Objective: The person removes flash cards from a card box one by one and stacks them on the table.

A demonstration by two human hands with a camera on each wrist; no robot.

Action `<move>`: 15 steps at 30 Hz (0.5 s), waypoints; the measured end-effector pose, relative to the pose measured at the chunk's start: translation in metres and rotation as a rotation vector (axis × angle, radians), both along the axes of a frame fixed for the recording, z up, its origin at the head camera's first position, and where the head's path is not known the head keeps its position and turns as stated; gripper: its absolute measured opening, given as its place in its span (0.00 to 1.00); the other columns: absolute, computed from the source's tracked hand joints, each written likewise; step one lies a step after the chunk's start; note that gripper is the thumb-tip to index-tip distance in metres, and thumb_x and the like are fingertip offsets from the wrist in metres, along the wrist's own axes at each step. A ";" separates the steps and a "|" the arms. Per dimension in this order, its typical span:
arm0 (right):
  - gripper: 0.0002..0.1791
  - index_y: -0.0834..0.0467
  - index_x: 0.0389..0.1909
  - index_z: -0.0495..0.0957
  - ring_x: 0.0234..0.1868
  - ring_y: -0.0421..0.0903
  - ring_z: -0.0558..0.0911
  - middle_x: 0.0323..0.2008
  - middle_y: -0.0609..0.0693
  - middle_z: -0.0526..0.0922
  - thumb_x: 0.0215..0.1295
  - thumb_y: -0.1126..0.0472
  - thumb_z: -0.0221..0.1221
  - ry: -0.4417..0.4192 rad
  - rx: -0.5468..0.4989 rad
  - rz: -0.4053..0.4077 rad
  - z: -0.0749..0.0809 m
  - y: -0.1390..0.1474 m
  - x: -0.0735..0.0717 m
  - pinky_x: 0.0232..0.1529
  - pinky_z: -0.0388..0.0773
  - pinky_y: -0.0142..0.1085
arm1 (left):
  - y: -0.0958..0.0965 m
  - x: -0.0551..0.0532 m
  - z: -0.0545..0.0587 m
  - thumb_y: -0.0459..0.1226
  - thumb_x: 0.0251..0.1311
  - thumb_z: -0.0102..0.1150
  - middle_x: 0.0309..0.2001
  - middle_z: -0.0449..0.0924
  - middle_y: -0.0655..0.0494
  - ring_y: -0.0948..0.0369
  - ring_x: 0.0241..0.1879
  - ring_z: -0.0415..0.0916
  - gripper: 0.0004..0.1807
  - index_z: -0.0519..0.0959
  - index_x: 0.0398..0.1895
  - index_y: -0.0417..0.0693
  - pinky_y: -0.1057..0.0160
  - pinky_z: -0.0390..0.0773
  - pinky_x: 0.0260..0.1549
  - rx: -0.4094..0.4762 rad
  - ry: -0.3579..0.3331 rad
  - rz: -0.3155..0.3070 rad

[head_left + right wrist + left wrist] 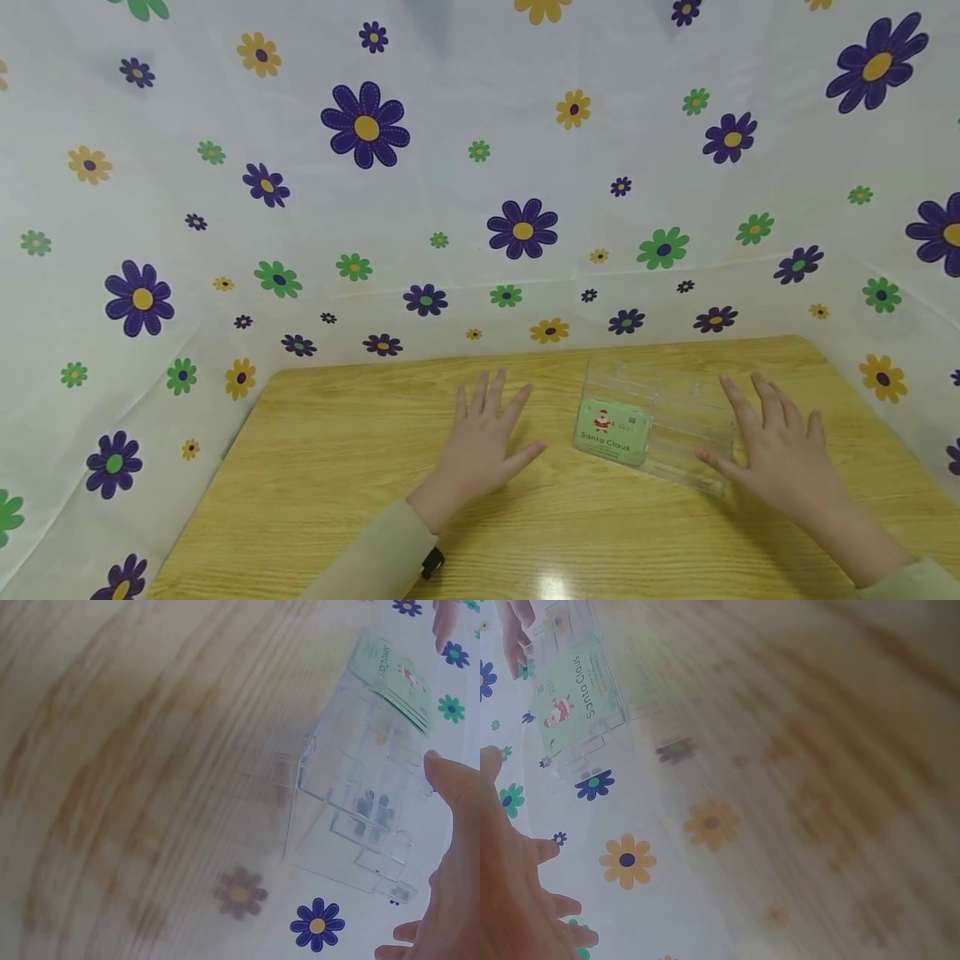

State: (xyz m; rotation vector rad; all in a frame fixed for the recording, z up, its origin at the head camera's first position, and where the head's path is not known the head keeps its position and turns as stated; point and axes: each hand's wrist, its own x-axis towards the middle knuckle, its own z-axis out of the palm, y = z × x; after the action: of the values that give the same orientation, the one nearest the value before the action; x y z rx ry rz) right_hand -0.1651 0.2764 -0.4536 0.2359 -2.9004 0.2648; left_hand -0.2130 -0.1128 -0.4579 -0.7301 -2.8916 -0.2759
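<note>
Clear plastic tiered card holder [675, 437], on yellow wood-grain table [337, 467]; long axis left-right, right end nearer; green "Santa Claus" cards [611, 435] facing the person. Left hand [483, 450] spread, apart; right hand [783, 450] spread, contact unclear.

Reads "Santa Claus" in dark letters on the pale green rectangular card [617, 430] inside the clear plastic holder [684, 457]. Carries also, just under these words, smaller lines, too small for reading. Has above them, beside the small red-and-white Santa figure [602, 421], faint tiny characters, also unreadable. Appears turned sideways but legible in the left wrist view; looks tilted and blurred in the right wrist one.
</note>
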 end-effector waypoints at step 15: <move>0.64 0.50 0.88 0.36 0.71 0.81 0.62 0.77 0.78 0.54 0.67 0.30 0.64 0.064 -0.008 0.050 -0.005 -0.003 -0.002 0.67 0.60 0.80 | 0.023 -0.014 -0.001 0.64 0.76 0.48 0.86 0.45 0.37 0.36 0.85 0.43 0.43 0.56 0.86 0.57 0.25 0.45 0.78 -0.030 0.016 -0.058</move>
State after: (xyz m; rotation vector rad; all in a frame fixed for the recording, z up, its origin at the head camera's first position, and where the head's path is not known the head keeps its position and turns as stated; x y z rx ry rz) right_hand -0.1671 0.2735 -0.4586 0.3093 -2.8323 0.2721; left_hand -0.2267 -0.0903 -0.4593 -0.8183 -2.8686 -0.2332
